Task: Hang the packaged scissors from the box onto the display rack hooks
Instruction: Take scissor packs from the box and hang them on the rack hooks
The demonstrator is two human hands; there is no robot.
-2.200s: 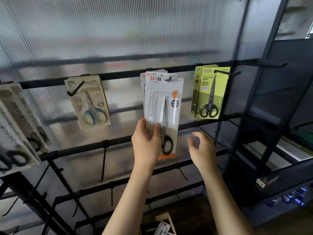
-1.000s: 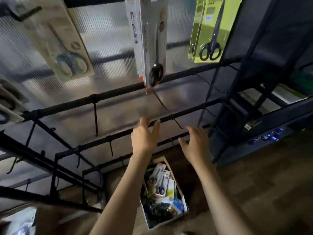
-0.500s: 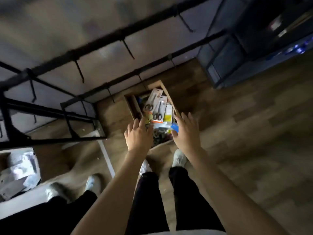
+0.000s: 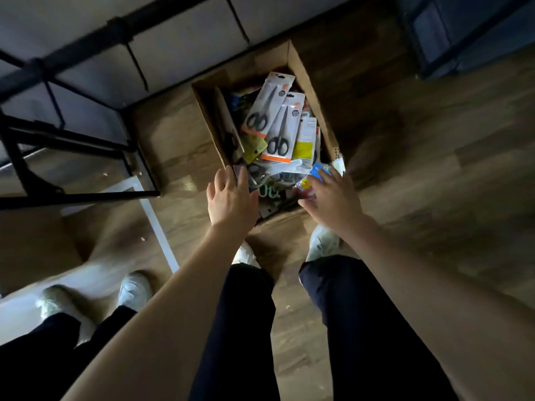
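A person is standing over an open cardboard box [image 4: 301,68] sitting on the wooden floor [image 4: 434,169] at the centre of the frame, both bare arms reaching down toward its near end. The left hand [image 4: 231,198] is hovering at the box's near left corner, fingers straight and spread, grasping nothing. The right hand [image 4: 333,198] is lying over the near right corner, fingers extended and relaxed above a blue packet [image 4: 317,170]; whether the fingertips are touching it is hard to tell through the motion blur. Inside the box, two packaged scissors [image 4: 279,131] with black handles and orange-trimmed white cards are lying overlapped on top of a jumble of other packets, just beyond both hands, with a yellow-labelled card [image 4: 304,143] beside them on the right. The black bars and hooks of the display rack [image 4: 86,41] are filling the upper left of the frame. The person's dark trousers [image 4: 240,328] and pale shoes [image 4: 321,244] are showing at the bottom, and a second pair of pale shoes [image 4: 133,290] is standing at lower left.
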